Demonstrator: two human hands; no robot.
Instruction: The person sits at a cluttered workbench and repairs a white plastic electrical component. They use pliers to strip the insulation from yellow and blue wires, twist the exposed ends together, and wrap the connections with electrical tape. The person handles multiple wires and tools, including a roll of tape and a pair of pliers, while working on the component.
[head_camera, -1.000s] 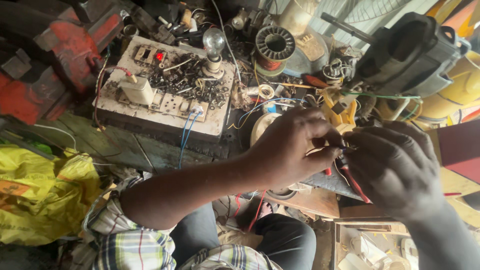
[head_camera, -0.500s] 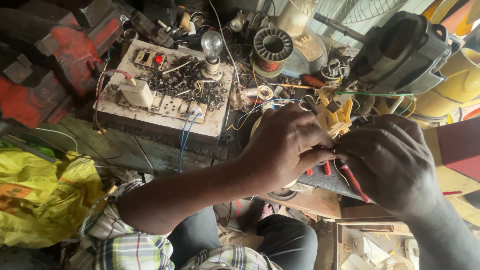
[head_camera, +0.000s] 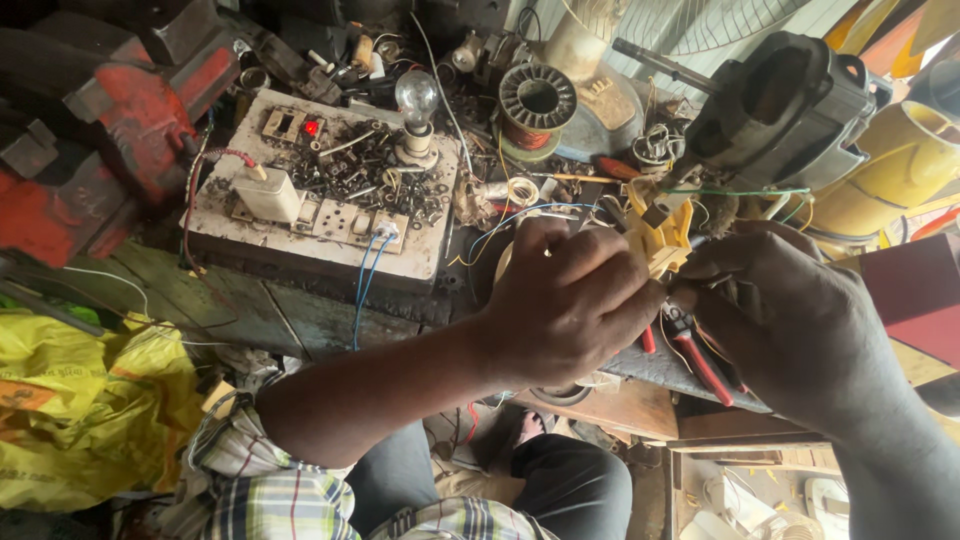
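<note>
Compared with half a second before, both hands sit a little higher and closer to the yellow plastic part (head_camera: 660, 235), and the left hand (head_camera: 565, 300) now covers more of the red-handled pliers (head_camera: 700, 360) that lie under the hands.

From the head camera, the left hand is curled, with its fingers (head_camera: 625, 305) pressed together around something small near the lower edge of the yellow plastic part; what exactly they pinch is hidden. The right hand (head_camera: 790, 320) comes from the right side, its fingers bent and closed toward the same spot, touching or almost touching the left fingers. I cannot tell what the right fingers hold. The yellow plastic part stays just above the two hands, with thin wires running from it. This small shift suggests that the work is now concentrated on the lower end of that part.

Behind the hands, on the worktop (head_camera: 300, 320), stands a white switchboard (head_camera: 320, 200) with a light bulb (head_camera: 417, 100) and a small red lamp. A motor housing (head_camera: 790, 110) lies at the upper right, a copper coil (head_camera: 537, 105) near the middle, and a yellow bag (head_camera: 80, 410) at the lower left.
</note>
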